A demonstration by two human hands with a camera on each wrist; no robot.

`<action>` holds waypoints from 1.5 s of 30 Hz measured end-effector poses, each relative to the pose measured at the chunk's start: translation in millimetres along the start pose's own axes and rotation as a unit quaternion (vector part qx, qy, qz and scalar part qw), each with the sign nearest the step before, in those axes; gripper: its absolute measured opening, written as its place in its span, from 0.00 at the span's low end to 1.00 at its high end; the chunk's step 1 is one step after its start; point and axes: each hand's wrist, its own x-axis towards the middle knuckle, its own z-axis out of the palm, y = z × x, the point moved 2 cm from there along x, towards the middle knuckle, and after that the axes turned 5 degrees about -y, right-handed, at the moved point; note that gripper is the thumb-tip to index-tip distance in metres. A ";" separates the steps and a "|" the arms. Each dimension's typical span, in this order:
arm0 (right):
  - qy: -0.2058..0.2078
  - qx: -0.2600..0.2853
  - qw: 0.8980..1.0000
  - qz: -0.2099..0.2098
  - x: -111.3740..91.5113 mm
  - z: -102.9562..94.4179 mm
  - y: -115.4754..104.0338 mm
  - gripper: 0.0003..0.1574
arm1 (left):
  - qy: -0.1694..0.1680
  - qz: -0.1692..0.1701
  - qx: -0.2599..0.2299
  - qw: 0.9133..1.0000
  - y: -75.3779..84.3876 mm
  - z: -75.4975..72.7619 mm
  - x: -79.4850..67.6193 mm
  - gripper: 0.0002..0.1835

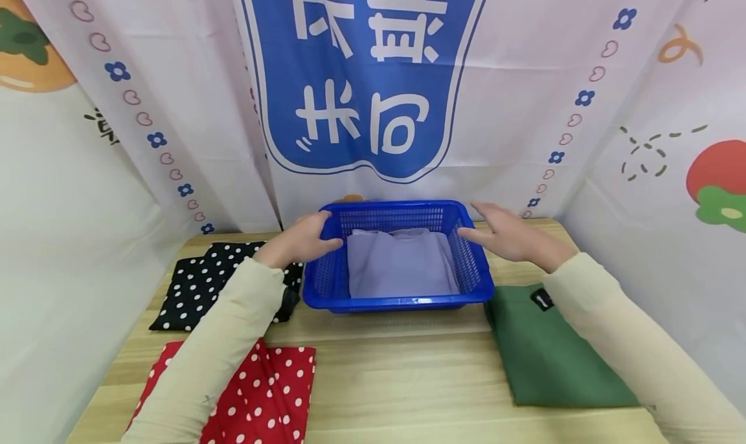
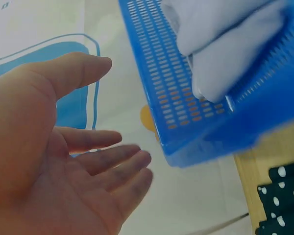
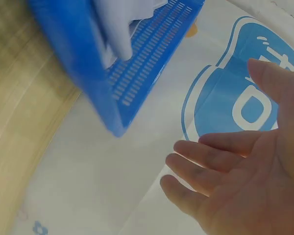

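A blue plastic basket (image 1: 398, 301) stands at the back of the table, with a folded pale lavender cloth (image 1: 402, 266) lying inside it. My left hand (image 1: 300, 238) is by the basket's left rim, fingers loosely extended and thumb spread apart. On the opposite side, my right hand (image 1: 504, 233) hovers by the right rim in much the same pose. Both wrist views show a gap between the left fingers (image 2: 130, 171), the right fingers (image 3: 201, 166) and the basket. Neither hand holds anything.
Black polka-dot cloth (image 1: 192, 288) lies folded at the left, partly under the left forearm. In front of it is a red polka-dot cloth (image 1: 285, 386). A green folded cloth (image 1: 553, 366) with a black label lies at the right. A printed curtain (image 1: 507, 107) hangs behind the table (image 1: 402, 379).
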 end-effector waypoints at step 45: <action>-0.046 -0.069 0.992 0.099 -134.3 137.1 111.7 0.71 | 0.128 -0.018 0.149 0.980 -24.0 85.5 -26.6 0.70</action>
